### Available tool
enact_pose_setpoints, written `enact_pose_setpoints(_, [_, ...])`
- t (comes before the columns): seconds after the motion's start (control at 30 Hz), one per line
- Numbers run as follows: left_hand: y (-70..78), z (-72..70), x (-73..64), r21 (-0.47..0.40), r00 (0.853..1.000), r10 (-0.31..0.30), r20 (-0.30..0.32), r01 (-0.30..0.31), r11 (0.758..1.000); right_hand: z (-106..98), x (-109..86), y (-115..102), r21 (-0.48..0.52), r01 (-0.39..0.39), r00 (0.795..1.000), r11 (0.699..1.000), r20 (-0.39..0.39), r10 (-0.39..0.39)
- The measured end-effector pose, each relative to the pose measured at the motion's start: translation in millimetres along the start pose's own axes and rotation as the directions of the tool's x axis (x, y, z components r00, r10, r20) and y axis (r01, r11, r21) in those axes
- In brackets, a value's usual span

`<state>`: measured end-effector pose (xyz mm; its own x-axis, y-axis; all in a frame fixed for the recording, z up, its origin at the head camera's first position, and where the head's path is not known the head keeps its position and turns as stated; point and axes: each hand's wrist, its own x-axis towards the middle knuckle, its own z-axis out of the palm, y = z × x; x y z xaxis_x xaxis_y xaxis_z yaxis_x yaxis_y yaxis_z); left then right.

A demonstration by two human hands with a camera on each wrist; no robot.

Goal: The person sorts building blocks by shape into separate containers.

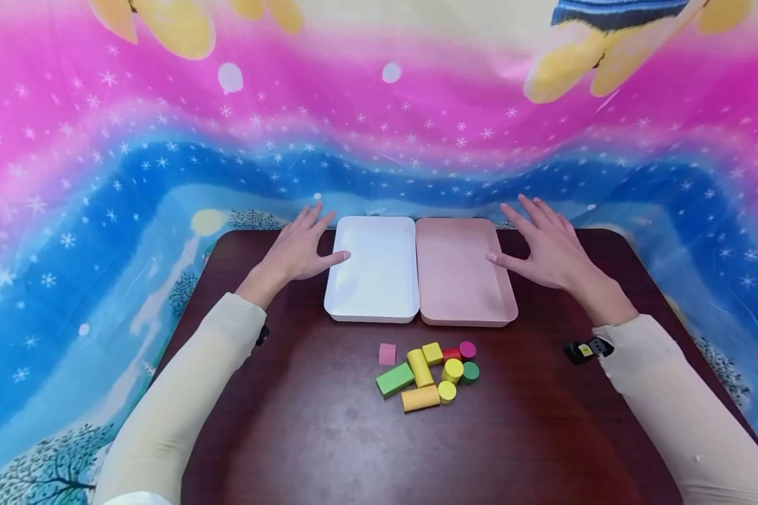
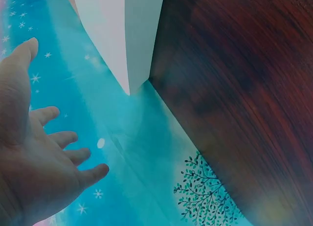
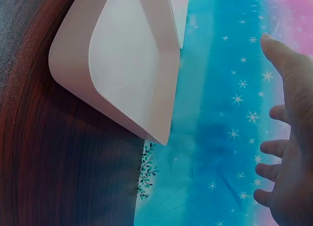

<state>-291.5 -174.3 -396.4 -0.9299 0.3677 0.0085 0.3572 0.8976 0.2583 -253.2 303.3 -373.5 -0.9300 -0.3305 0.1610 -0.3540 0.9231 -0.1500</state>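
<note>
In the head view, a white tray point(image 1: 374, 270) and a pink tray point(image 1: 464, 273) lie side by side at the table's far edge. My left hand point(image 1: 297, 247) is spread with straight fingers by the white tray's left side, its thumb over the rim. By the pink tray's right side, my right hand point(image 1: 548, 245) is likewise spread, thumb over the rim. Both hold nothing. The left wrist view shows the left hand point(image 2: 41, 138) apart from the white tray point(image 2: 122, 35); the right wrist view shows the right hand point(image 3: 288, 133) apart from the pink tray point(image 3: 73, 50).
Several wooden blocks lie grouped before the trays, among them a pink cube point(image 1: 387, 354), a green rectangular block point(image 1: 394, 380), an orange half-round block point(image 1: 420, 398) and a dark green cylinder point(image 1: 470, 372). A patterned cloth point(image 1: 379, 154) hangs behind the dark wooden table point(image 1: 278, 435).
</note>
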Motion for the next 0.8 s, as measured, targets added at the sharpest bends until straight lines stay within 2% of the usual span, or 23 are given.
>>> enact_pose_setpoints(0.33, [-5.5, 9.5, -4.4, -0.024, 0.999, 0.014, -0.034, -0.015, 1.0, 0, -4.8, -7, 0.01, 0.059, 0.998, 0.998, -0.007, -0.059])
enact_pose_setpoints(0.6, [-10.6, 24.1, -7.6, -0.182, 0.999, -0.039, 0.008, 0.04, 0.982, 7, -8.1, -20, 0.069, 0.102, 0.995, 0.992, -0.027, -0.1])
enact_pose_setpoints(0.8, [-15.3, 34.0, -10.1, -0.24, 0.997, -0.067, 0.023, 0.071, 0.968, 16, -9.5, -28, 0.098, 0.154, 0.988, 0.983, -0.043, -0.15])
